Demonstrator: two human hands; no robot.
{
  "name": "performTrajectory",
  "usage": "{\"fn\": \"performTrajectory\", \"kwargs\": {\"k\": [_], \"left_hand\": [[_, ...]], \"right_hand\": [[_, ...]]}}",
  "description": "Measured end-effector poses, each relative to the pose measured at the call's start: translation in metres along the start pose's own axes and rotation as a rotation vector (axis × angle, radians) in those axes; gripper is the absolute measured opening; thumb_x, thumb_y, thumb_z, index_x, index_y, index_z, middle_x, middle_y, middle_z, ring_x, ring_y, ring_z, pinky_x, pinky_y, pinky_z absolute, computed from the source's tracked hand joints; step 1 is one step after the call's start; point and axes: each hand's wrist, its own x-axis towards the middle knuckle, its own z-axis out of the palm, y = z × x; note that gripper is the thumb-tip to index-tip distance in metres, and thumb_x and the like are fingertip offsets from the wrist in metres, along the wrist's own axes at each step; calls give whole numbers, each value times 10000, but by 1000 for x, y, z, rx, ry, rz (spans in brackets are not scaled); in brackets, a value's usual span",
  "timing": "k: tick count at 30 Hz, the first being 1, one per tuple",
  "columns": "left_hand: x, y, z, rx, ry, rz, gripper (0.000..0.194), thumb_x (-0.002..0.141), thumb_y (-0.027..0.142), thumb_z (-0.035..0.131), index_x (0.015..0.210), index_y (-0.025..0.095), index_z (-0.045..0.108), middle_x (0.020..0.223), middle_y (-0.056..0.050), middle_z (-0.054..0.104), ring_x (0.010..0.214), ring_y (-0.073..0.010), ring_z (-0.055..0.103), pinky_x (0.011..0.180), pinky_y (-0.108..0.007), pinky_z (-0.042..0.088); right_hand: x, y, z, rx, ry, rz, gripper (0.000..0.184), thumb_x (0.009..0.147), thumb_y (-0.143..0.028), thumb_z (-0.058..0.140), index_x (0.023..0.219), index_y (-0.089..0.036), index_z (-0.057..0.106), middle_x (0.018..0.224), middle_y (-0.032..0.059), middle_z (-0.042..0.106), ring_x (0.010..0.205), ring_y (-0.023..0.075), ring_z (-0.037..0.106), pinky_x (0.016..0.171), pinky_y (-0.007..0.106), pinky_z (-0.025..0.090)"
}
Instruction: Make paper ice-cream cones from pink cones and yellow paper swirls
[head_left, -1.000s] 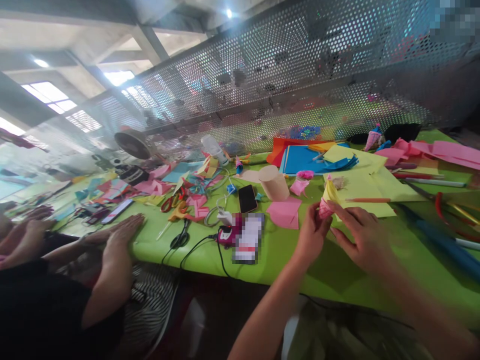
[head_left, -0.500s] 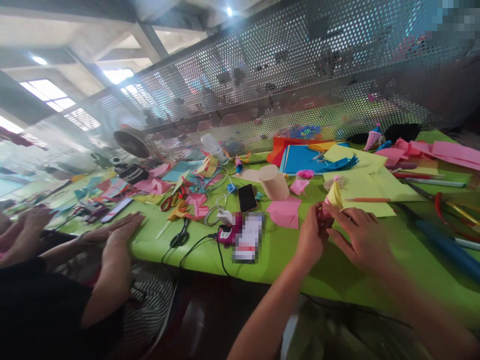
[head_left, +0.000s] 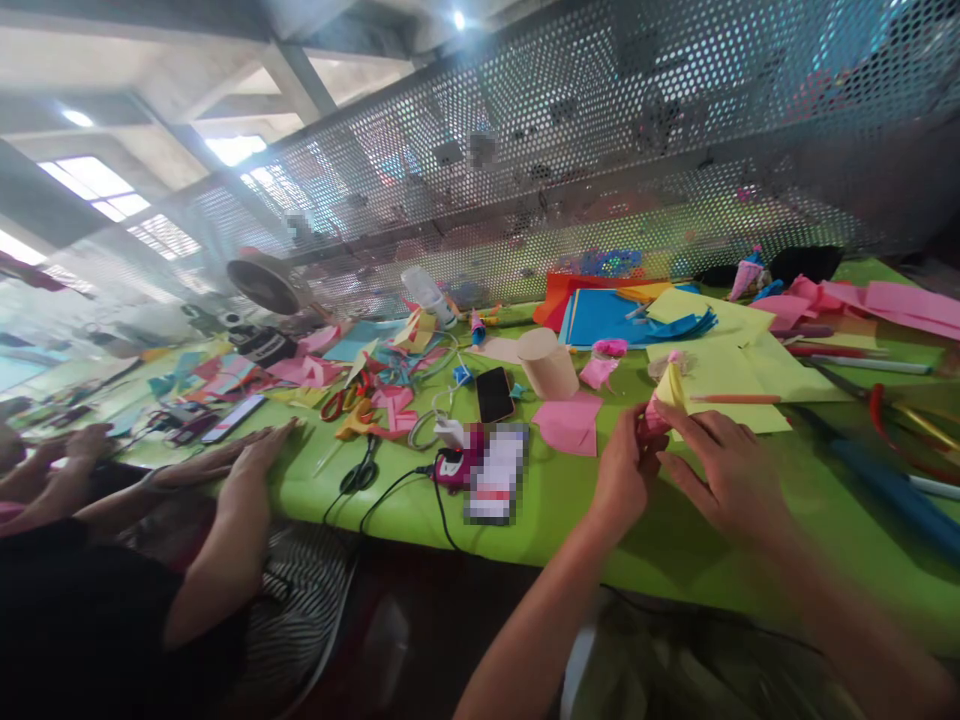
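Note:
My left hand (head_left: 622, 468) is closed round the lower part of a small pink-and-yellow paper cone (head_left: 670, 386), whose pink tip points up. My right hand (head_left: 729, 472) rests against the cone's right side with its index finger. Its thumb stands apart from that finger, so this hand is open. Behind the cone lie pale yellow paper sheets (head_left: 739, 345) with an orange pencil (head_left: 735, 399) on them. A pink paper piece (head_left: 568, 424) lies flat to the left of my hands. The cone's base is hidden in my left fingers.
Left of me stand a cream cup-like cylinder (head_left: 547, 365), a black phone (head_left: 495, 395) and a lit phone (head_left: 499, 475) by a plugged power strip (head_left: 454, 468). Scissors (head_left: 360, 470) lie farther left, near a co-worker's hands (head_left: 251, 450). Blue-handled tool (head_left: 892, 490) at right.
My right hand has shifted slightly against the cone, and more of its pink side shows. The co-worker's hands have moved a little to the right along the table edge.

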Motion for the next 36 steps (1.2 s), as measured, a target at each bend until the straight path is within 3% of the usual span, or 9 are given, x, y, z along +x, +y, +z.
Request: {"fn": "performTrajectory", "kwargs": {"k": [7,14,18,26,36], "left_hand": [[-2,1,-1,35,-8,-4,564,899,101,655,1431,217,507,1389,-170,685,1221,-281,726,1100,-504,577],[1,-1,1,-109,11,-55,426,989,269,666,1381,199,514,1341,-171,686,1231,-276,706,1129,-472,540],[3,-2,1,-168,5,-60,435,969,289,706,1353,204,520,1307,-162,698,1248,-285,686,1144,-478,522],[4,2,1,-89,2,-41,463,929,246,724,1347,205,529,1289,-150,693,1219,-279,696,1139,-481,518],[4,-2,3,-150,10,-54,486,920,323,764,1337,219,537,1283,-149,700,1204,-286,703,1112,-481,530]], "right_hand": [[1,-2,-1,-30,-13,-5,648,1096,-407,515,1694,-233,336,1093,118,699,977,324,689,798,433,498],[-2,0,-1,29,-2,-62,547,1096,-384,530,1618,-243,451,1091,106,673,983,298,669,796,421,502],[-3,1,1,62,-13,-56,492,1101,-400,540,1562,-234,503,1090,104,663,977,291,664,783,419,506],[0,2,3,68,7,-46,530,1096,-395,557,1604,-266,477,1094,100,684,967,286,684,784,412,522],[4,-2,3,105,-18,2,581,1093,-404,547,1649,-272,439,1106,109,708,982,298,701,799,424,551]]}}
